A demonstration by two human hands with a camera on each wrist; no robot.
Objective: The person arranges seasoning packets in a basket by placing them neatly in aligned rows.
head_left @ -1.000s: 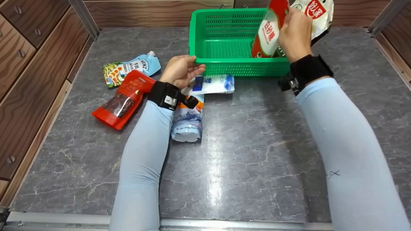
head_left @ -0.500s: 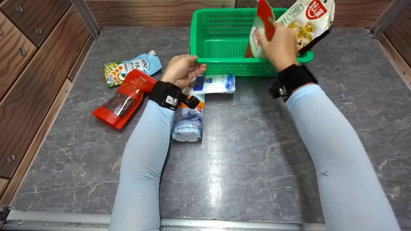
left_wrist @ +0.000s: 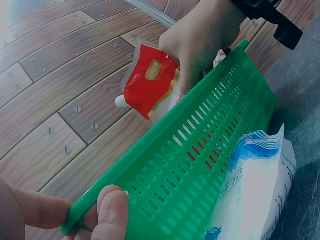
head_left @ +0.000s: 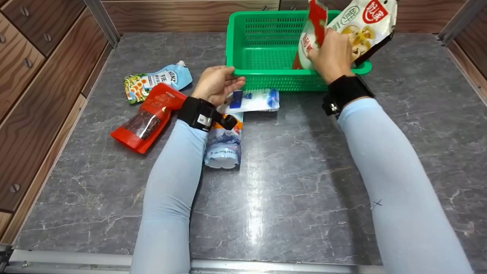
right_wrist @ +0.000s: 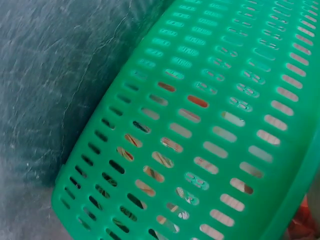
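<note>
Green slotted plastic basket, far edge of the grey marbled desk. Person's left hand pinches its near-left corner rim. Right hand grips a tilted red-and-white plastic pouch inside, toward the basket's right edge, where a white printed pouch leans.

Two pouches in the basket

Green basket, red-and-white pouch

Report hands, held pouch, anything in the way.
Left hand grips basket rim. Right hand holds red-and-white pouch, lower part inside basket. Tilted white pouch beside right hand may crowd it.
</note>
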